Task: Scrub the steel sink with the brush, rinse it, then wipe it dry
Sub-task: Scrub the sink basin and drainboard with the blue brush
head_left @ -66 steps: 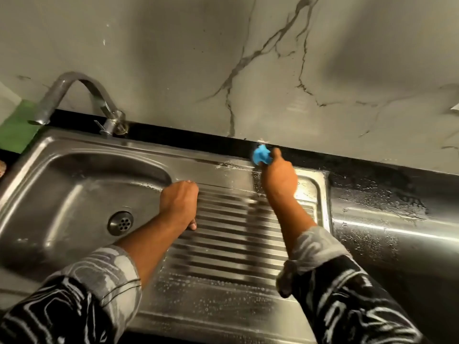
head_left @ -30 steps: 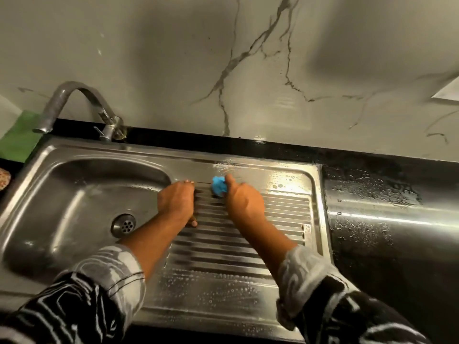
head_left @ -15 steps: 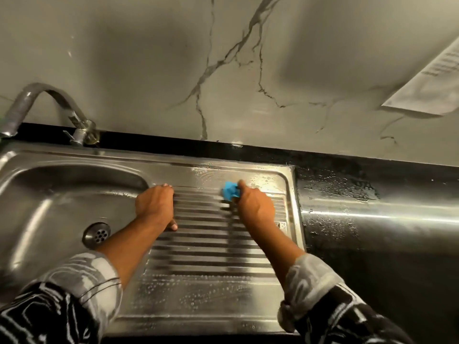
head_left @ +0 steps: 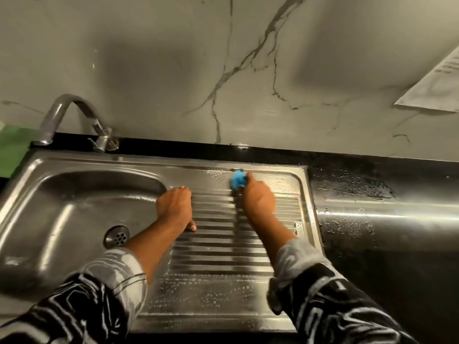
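- Stainless steel sink (head_left: pixel 74 199): basin on the left, ridged drainboard (head_left: pixel 218 244) on the right; round perforated drain strainer (head_left: pixel 116 236) set in the basin floor.
- Right hand (head_left: pixel 258 201): fingers curled round the small blue scrubbing brush (head_left: pixel 238 179), thumb lying along its side; the brush is pressed on the flat strip just beyond the ridges, near the sink's rear rim.
- Left hand (head_left: pixel 175 207): palm down on the left edge of the drainboard, just beside the basin; fingers laid forward, thumb tip on a ridge; it holds nothing.
- Water droplets (head_left: pixel 198 296): scattered over the front strip of the drainboard; more lie around the brush.
- Curved grey metal tap (head_left: pixel 67 112): mounted behind the basin; spout turned to the left.
- Glossy black countertop (head_left: pixel 372 244): right of the sink; wet towards its rear.
- Grey veined marble wall (head_left: pixel 173 70): behind the sink; a white printed paper sheet (head_left: pixel 432 88) hangs at upper right.
- Green object (head_left: pixel 12 150): at the left edge; its kind cannot be told.
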